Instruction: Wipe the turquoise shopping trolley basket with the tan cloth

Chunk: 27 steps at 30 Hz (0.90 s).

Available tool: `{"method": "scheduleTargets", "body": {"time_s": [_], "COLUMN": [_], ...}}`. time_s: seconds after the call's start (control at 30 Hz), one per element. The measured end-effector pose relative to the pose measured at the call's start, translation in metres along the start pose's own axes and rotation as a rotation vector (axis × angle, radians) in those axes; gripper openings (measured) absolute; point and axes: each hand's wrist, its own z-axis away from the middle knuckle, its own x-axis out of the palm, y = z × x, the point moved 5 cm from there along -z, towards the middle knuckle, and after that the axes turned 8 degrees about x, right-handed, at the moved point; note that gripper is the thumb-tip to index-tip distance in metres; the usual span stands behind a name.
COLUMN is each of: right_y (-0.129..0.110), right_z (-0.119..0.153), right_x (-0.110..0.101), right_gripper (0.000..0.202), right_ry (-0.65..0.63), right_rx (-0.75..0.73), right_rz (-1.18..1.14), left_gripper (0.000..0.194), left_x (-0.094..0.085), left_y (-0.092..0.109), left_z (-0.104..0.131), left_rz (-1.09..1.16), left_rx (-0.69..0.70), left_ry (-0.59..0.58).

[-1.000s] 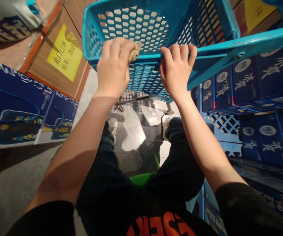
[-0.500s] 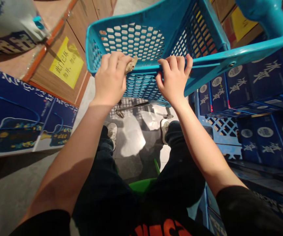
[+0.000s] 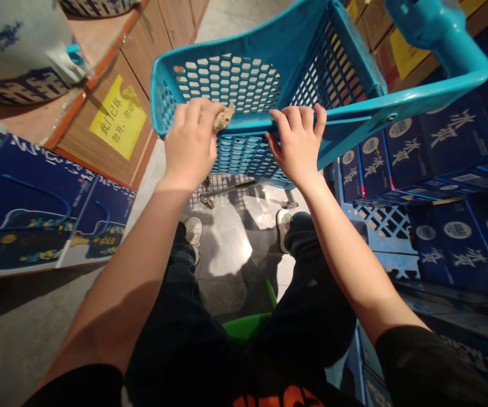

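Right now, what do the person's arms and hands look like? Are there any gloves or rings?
No gloves, and no rings that I can see: the left hand and right hand are bare. The forearms are bare too, with no watch or bracelet showing. Short, loose black sleeves cover the upper arms, with no markings visible.

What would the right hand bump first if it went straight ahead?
The rim of the basket; the right hand is touching it. Past that, probably the far wall, though depth is unclear.
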Motion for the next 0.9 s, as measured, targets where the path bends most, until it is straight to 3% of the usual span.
{"method": "scheduleTargets", "body": {"time_s": [0.13, 0.33, 0.4, 0.53, 0.6, 0.67, 0.8, 0.9], "right_y": [-0.001, -0.002, -0.002, -0.002, -0.003, -0.004, -0.006, -0.006], "right_z": [0.000, 0.000, 0.000, 0.000, 0.000, 0.000, 0.001, 0.000], "right_x": [0.001, 0.000, 0.000, 0.001, 0.000, -0.001, -0.004, -0.005], "right_gripper": [0.058, 0.058, 0.057, 0.056, 0.057, 0.057, 0.056, 0.056], "right_ry": [0.002, -0.015, -0.002, 0.010, 0.007, -0.003, -0.020, -0.021], "right_rx": [-0.001, 0.001, -0.004, -0.012, -0.012, -0.003, 0.024, 0.034], "right_rz": [0.007, 0.036, 0.025, 0.023, 0.036, 0.047, 0.042, 0.021], "left_gripper": [0.054, 0.058, 0.059, 0.057, 0.056, 0.059, 0.066, 0.062], "left_x": [-0.008, 0.013, 0.009, -0.012, -0.016, -0.012, 0.007, 0.006], "left_y": [-0.006, 0.021, 0.010, -0.033, -0.040, -0.030, 0.016, 0.024], "left_z": [0.006, 0.004, 0.003, 0.006, 0.009, 0.010, 0.008, 0.005], "left_rz": [-0.045, -0.059, -0.039, 0.003, -0.006, -0.045, -0.088, -0.065], "left_rx": [-0.020, 0.124, 0.112, -0.024, -0.057, -0.035, 0.117, 0.125], "left_ry": [0.072, -0.029, -0.021, 0.047, 0.068, 0.060, -0.034, -0.056]}}
